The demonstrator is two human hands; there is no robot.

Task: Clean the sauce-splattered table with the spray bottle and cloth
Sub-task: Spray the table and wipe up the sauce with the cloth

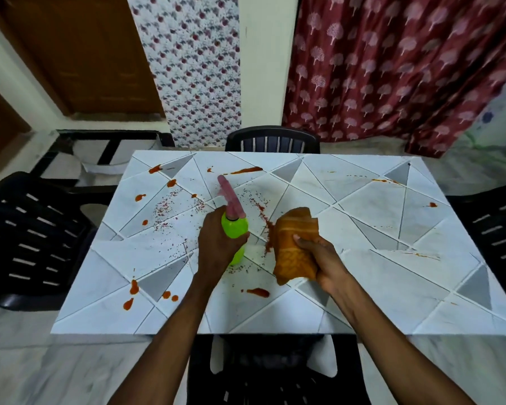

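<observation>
We count one table and four chairs, one at each of its sides. There is one bottle and one cloth. We see two hands, the left hand and the right hand, and two forearms. On the tabletop we make out more than a dozen sauce blobs; the exact number escapes us, since some are thin smears. The fine red specks are too many for us to count. Behind the table we count two curtains, one floral curtain and one maroon curtain, and one door.
</observation>
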